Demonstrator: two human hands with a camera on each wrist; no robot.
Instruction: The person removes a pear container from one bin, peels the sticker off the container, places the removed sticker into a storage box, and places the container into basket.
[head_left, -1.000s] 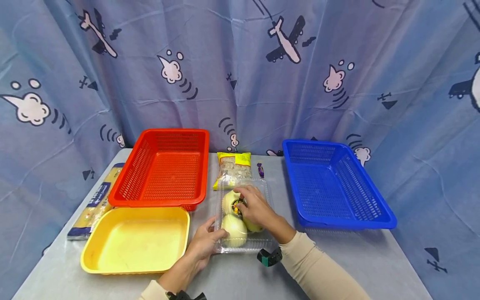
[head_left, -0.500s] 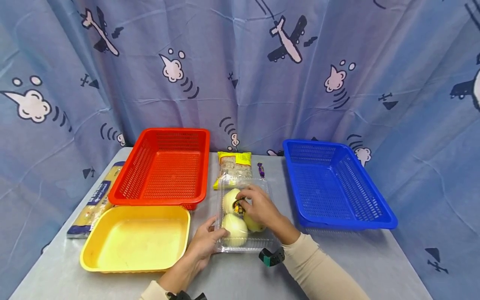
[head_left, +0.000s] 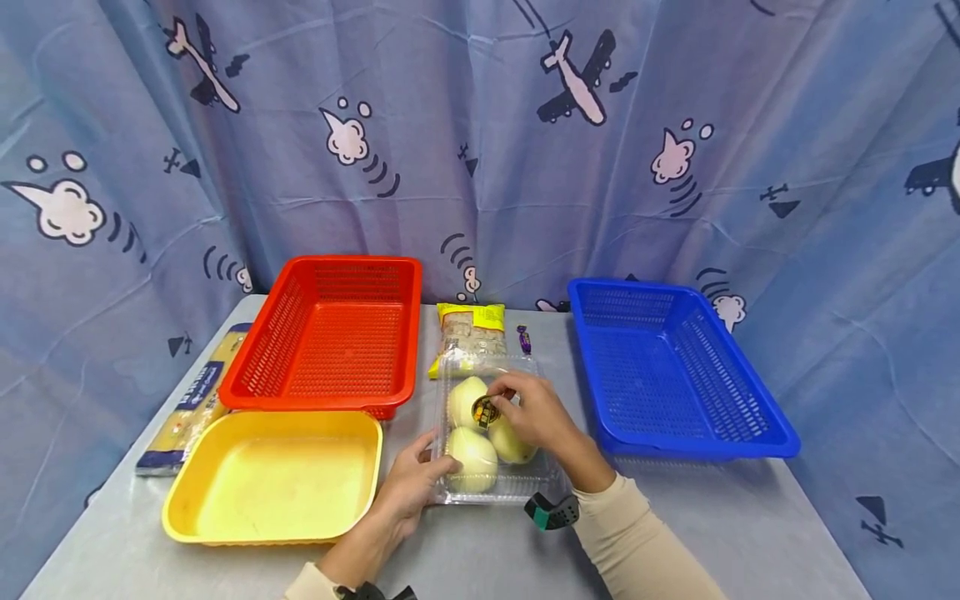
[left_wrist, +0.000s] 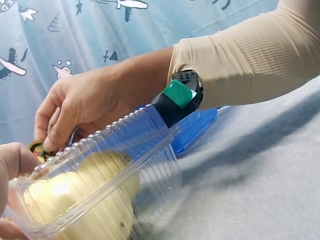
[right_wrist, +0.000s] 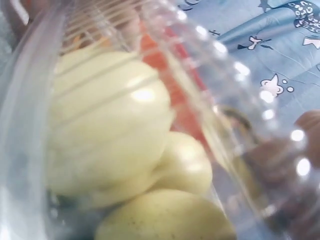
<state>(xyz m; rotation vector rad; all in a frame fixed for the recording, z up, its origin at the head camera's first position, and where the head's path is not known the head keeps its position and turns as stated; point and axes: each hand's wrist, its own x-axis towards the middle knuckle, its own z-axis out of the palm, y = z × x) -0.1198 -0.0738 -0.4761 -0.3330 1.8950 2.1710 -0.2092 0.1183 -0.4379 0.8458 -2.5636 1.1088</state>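
A clear plastic clamshell box (head_left: 517, 492) holds pale yellow round fruits (head_left: 472, 461), three of them visible in the head view. My left hand (head_left: 408, 485) grips the box's near left side, thumb on top; its other fingers are mostly hidden. Over the lid, my right hand (head_left: 531, 412) pinches the edge of a round black-and-yellow sticker (head_left: 485, 412). In the left wrist view the sticker (left_wrist: 38, 148) stands at the lid's top by the right fingertips. The fruits (right_wrist: 110, 120) fill the blurred right wrist view through the ribbed plastic.
A red basket (head_left: 414, 333) and a yellow tray (head_left: 174, 508) stand left, beside a long noodle-like packet (head_left: 198, 392). Behind the box lie a yellow-topped bag (head_left: 472, 333) and a purple-wrapped candy (head_left: 524, 339). A blue basket (head_left: 675, 446) stands right; a curtain hangs behind.
My right hand has shifted slightly right, and the sticker's visible face has moved right with it and shows more. The left hand keeps its grip on the box.
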